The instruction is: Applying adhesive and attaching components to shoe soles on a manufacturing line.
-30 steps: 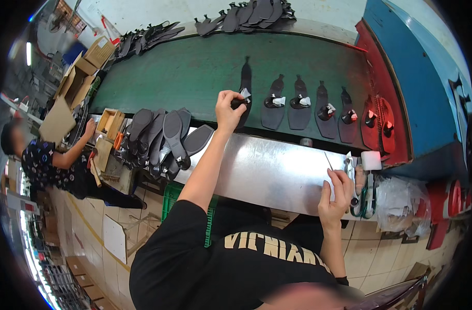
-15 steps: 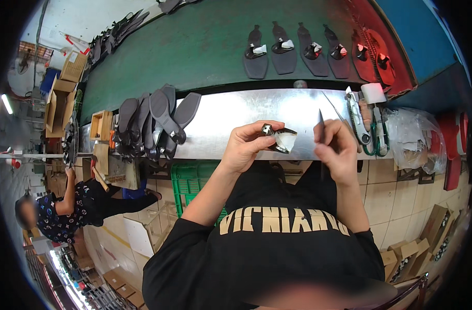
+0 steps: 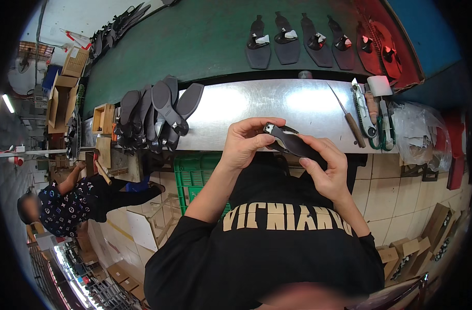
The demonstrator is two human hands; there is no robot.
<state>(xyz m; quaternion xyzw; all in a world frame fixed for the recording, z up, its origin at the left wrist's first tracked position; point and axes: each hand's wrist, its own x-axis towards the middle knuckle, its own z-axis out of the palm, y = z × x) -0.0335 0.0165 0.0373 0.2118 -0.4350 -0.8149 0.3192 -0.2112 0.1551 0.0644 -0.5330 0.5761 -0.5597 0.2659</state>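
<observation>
In front of the bench edge, my left hand (image 3: 245, 142) pinches a glossy dark sandal strap (image 3: 269, 127) with a small shiny ornament, thumb on the near side and fingers behind. My right hand (image 3: 326, 164) grips a dark, narrow insole (image 3: 298, 144) between thumb and fingers. Its far end lies against the strap, overlapping it. Whether the end passes through the strap I cannot tell. Only a sliver of the white lining inside the strap shows. The insole's near end is partly hidden by my right hand.
Dark soles (image 3: 163, 103) are heaped on the metal bench (image 3: 236, 98). An awl (image 3: 355, 129), a cutter (image 3: 361, 103) and green-handled scissors (image 3: 386, 132) lie at right. Finished-looking sandals (image 3: 286, 44) line the green belt (image 3: 194, 41). A green crate (image 3: 187, 178) stands below; a person (image 3: 65, 206) works at left.
My right hand has moved left and brought the insole, earlier upright and apart, against the strap. The strap's white lining is now mostly covered. My left hand has kept its pinch.
</observation>
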